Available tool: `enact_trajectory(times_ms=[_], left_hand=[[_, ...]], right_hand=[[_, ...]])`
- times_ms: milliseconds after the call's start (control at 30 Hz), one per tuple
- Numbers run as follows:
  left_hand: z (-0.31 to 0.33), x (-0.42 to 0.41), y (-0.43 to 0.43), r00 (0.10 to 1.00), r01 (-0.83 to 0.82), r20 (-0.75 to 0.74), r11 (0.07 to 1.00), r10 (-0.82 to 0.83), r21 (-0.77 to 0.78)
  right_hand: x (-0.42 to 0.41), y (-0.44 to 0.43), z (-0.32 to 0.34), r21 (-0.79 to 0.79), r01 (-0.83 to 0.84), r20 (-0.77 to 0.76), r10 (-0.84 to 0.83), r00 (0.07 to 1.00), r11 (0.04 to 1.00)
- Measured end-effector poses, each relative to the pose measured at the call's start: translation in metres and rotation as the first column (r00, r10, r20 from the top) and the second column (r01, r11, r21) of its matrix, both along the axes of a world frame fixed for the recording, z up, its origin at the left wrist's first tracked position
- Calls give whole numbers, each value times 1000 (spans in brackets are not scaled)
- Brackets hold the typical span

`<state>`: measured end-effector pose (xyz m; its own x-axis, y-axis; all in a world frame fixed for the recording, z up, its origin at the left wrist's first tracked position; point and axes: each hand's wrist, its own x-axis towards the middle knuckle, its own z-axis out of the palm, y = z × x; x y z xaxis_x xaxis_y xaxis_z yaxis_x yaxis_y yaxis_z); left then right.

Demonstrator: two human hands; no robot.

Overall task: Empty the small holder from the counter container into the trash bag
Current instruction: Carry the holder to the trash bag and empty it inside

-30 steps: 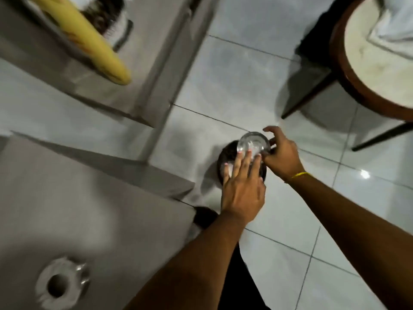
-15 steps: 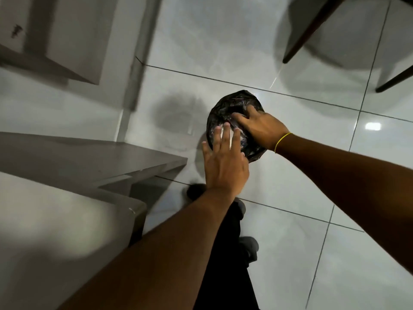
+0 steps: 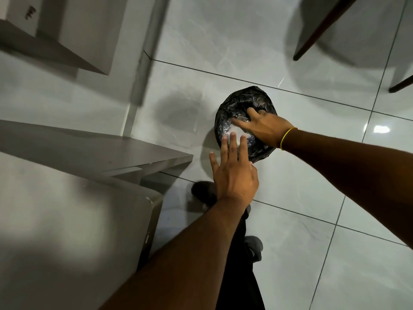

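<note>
View from the head camera, looking down at a tiled floor (image 3: 290, 180). The trash bag (image 3: 225, 113), black and crinkled, lined a small round bin standing on the floor just beyond the corner of the grey counter (image 3: 93, 151). The right hand (image 3: 262, 128) lay over the mouth of the bag, reaching in from the right, its fingers curled around the small holder (image 3: 237, 130), which showed only as a pale, glossy patch with a sliver of clear rim beneath the fingers; its mouth could not be seen, so whether it was tipped fully over could not be told. The left hand (image 3: 234, 173) was flat and spread, gripping nothing, its fingertips (image 3: 232, 138) lying over the near rim of the bag and reaching the pale patch; whether they pressed the holder or merely hovered above it was not clear. The relation that mattered: the holder lay directly over the opening of the bag, within its rim, ahead of the left hand and under the right, so the right hand was the nearer and the one in control. By this judgement the emptying was under way, and the next move called for a tilt or shake by the right hand, while the left hand could steady the holder or the rim. A yellow band (image 3: 287, 137) circled the right wrist.
</note>
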<state>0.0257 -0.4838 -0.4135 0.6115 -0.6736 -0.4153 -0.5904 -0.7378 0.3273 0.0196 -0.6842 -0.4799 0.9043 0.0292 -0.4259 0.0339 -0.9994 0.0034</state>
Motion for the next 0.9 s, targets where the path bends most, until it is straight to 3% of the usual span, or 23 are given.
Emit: enact_trajectory(times_ms=[333,567,700,767,800,900], left_hand=[[5,-3,-2,1000,-8,-16,1000,8,6],[7,-3,-3,999,-7,-31,1000,8,30],[15,-4,-6,999,-39,-28,999,39,6],[27,-3,-7,998,-55,-20,998,55,1],[34,-2,-6,998,-54,-20,999,54,6],[67,3,-9,999,-41,-2,999,41,-12]], right_hand=[[13,0,-3,-61,-29,-55,26,998,998],[12,-4,-8,-11,2,-50,-3,999,1000],[8,-6,-2,106,187,-74,-180,981,977],[7,-7,12,268,450,-98,-441,892,852],[3,-5,21,333,603,-125,-600,790,725],[-12,1,57,498,852,-257,-911,324,162]])
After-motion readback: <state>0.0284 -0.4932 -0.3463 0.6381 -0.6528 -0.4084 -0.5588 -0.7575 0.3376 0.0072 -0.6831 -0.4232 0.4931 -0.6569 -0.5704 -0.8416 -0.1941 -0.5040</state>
